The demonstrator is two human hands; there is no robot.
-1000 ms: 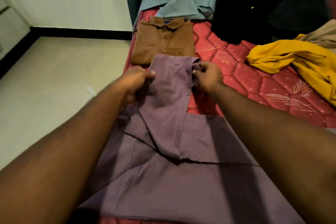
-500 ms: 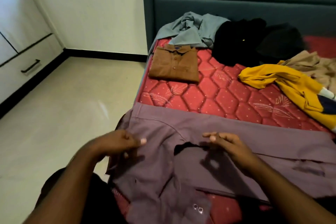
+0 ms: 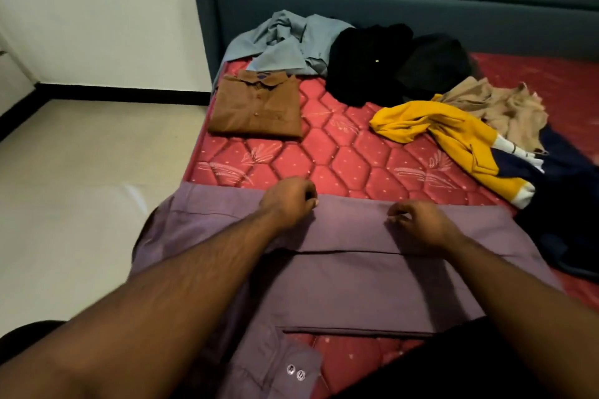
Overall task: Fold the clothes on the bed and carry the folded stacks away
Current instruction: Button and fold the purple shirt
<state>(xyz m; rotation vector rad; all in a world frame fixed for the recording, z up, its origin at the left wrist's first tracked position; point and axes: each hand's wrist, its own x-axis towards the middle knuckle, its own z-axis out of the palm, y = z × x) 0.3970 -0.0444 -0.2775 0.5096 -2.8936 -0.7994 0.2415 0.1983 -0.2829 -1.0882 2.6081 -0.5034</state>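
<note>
A purple shirt (image 3: 356, 285) lies spread flat across the near end of the red mattress (image 3: 340, 159). One buttoned cuff (image 3: 295, 372) is folded in at the bottom. My left hand (image 3: 288, 199) sits at the shirt's far edge, its curled fingers pinching the fabric. A little to the right, my right hand (image 3: 418, 225) pinches the same far strip of cloth with bent fingers. A folded brown shirt (image 3: 259, 107) lies at the mattress's left edge, further back.
Unfolded clothes lie further back: a grey shirt (image 3: 291, 42), black garments (image 3: 372, 65), a yellow top (image 3: 453, 133), a beige piece (image 3: 505, 107) and a navy one (image 3: 567, 204). A blue headboard (image 3: 389, 3) stands behind. Pale floor (image 3: 81, 172) lies to the left.
The sleeve I held up a second ago is laid down. Both hands moved forward from the shirt's middle to its far edge, and the shirt lies flatter.
</note>
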